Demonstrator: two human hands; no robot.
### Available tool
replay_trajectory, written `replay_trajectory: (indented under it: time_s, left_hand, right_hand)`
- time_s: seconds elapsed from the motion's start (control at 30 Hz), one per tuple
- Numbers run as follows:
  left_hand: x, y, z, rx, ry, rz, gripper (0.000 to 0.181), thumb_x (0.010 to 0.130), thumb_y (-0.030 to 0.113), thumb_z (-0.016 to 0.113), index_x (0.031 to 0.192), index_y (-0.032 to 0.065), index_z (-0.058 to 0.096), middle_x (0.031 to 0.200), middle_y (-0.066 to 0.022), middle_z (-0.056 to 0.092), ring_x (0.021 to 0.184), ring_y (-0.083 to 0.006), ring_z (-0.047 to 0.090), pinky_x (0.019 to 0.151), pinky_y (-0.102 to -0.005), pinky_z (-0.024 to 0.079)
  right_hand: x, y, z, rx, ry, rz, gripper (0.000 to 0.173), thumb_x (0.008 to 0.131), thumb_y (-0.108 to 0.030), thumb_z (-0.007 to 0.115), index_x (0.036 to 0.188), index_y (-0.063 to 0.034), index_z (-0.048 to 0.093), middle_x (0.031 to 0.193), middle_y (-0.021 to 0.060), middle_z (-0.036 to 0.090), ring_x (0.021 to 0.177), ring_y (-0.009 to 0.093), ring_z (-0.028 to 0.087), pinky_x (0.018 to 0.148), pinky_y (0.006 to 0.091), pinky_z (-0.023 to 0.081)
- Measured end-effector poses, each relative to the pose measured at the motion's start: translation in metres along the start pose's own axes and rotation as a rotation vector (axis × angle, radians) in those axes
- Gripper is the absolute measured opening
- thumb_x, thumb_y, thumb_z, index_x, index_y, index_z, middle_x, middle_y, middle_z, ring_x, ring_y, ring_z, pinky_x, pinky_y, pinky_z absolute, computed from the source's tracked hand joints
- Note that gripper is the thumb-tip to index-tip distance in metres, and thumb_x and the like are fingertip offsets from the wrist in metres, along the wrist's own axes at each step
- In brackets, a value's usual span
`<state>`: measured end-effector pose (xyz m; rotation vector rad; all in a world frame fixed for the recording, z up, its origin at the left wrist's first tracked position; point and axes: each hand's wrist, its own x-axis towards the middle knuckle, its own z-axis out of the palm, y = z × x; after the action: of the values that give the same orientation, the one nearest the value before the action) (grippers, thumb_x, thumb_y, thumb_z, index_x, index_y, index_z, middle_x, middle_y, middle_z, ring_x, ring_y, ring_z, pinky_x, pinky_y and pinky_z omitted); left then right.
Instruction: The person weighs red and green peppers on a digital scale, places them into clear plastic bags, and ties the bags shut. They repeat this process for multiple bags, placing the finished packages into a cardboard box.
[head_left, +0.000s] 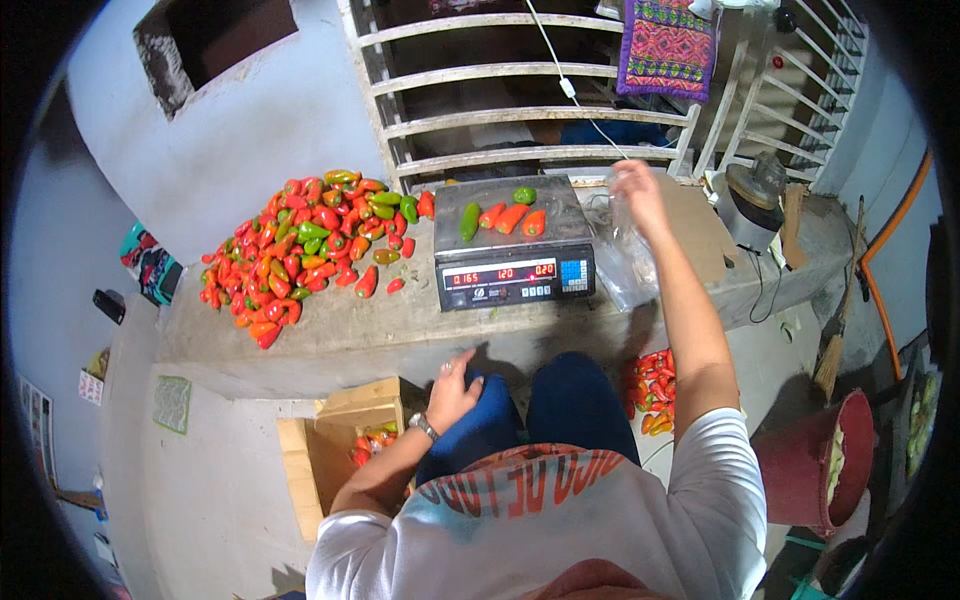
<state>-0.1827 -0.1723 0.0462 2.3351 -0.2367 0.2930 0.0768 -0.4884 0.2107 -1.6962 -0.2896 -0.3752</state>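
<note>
My right hand (639, 196) reaches across the concrete ledge, its fingers pinching a clear plastic bag (621, 214). More clear plastic bags (628, 274) lie below it, beside the scale. A digital scale (516, 298) with lit red digits stands in front of me. On its metal platform rest several peppers, among them a long green pepper (469, 222) and an orange-red pepper (511, 220). My left hand (452, 394) is empty over my left thigh, fingers apart, with a watch on the wrist. Left of the scale spreads a large heap of red, orange and green peppers (300, 240).
A cardboard box (300, 480) with peppers stands on the floor at my left. More red peppers (654, 386) lie low at my right, near a dark red bucket (799, 465). Flat cardboard (694, 225) and a grey appliance (750, 206) occupy the ledge's right; white bars (525, 116) rise behind.
</note>
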Motion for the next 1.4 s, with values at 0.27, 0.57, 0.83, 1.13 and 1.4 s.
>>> replay_trajectory:
  time_s: [0.27, 0.57, 0.83, 1.13, 1.4]
  left_hand:
    - [0.051, 0.066, -0.033, -0.457, 0.057, 0.158, 0.09, 0.065, 0.014, 0.073, 0.135, -0.0019, 0.02, 0.113, -0.0177, 0.052, 0.109, -0.0292, 0.05, 0.093, -0.038, 0.037]
    - [0.036, 0.08, -0.064, -1.403, -0.016, -0.089, 0.009, 0.084, 0.015, 0.059, 0.081, 0.0069, 0.056, 0.074, 0.0012, 0.055, 0.07, -0.0105, 0.054, 0.068, -0.0276, 0.046]
    - [0.023, 0.087, -0.072, -1.421, 0.086, -0.154, 0.012, 0.084, 0.015, 0.06, 0.09, 0.0045, 0.056, 0.084, -0.0019, 0.059, 0.079, -0.013, 0.057, 0.075, -0.0309, 0.05]
    - [0.028, 0.062, -0.102, -1.684, 0.281, -0.15, 0.019, 0.086, 0.013, 0.055, 0.103, 0.0055, 0.05, 0.09, -0.0103, 0.06, 0.085, -0.0235, 0.06, 0.074, -0.0396, 0.053]
    - [0.029, 0.013, -0.112, -1.792, 0.48, -0.343, 0.007, 0.087, 0.007, 0.046, 0.092, 0.0045, 0.051, 0.082, -0.0087, 0.058, 0.078, -0.0243, 0.059, 0.07, -0.0396, 0.051]
  right_hand:
    - [-0.164, -0.065, 0.127, -0.212, -1.049, -0.291, 0.027, 0.076, -0.028, 0.065, 0.093, -0.0066, 0.059, 0.078, 0.0101, 0.061, 0.071, 0.018, 0.06, 0.061, 0.0324, 0.045]
    - [-0.158, -0.121, 0.078, 0.526, -0.601, 0.21, 0.069, 0.083, -0.043, 0.058, 0.133, -0.0054, 0.028, 0.108, 0.0102, 0.051, 0.094, 0.016, 0.053, 0.082, 0.0319, 0.043]
    - [-0.202, -0.098, 0.081, 0.207, -0.85, 0.298, 0.039, 0.082, -0.028, 0.063, 0.113, -0.0084, 0.049, 0.101, 0.0046, 0.058, 0.086, 0.012, 0.055, 0.079, 0.0268, 0.04]
    - [-0.212, -0.076, 0.085, 0.273, -0.745, 0.372, 0.021, 0.083, -0.016, 0.059, 0.096, 0.0008, 0.058, 0.08, 0.0073, 0.061, 0.07, 0.012, 0.056, 0.068, 0.0227, 0.044]
    - [-0.211, -0.053, 0.076, 0.518, -0.584, 0.565, 0.027, 0.084, -0.024, 0.06, 0.101, -0.0035, 0.061, 0.086, 0.0044, 0.062, 0.075, 0.012, 0.057, 0.07, 0.0241, 0.044]
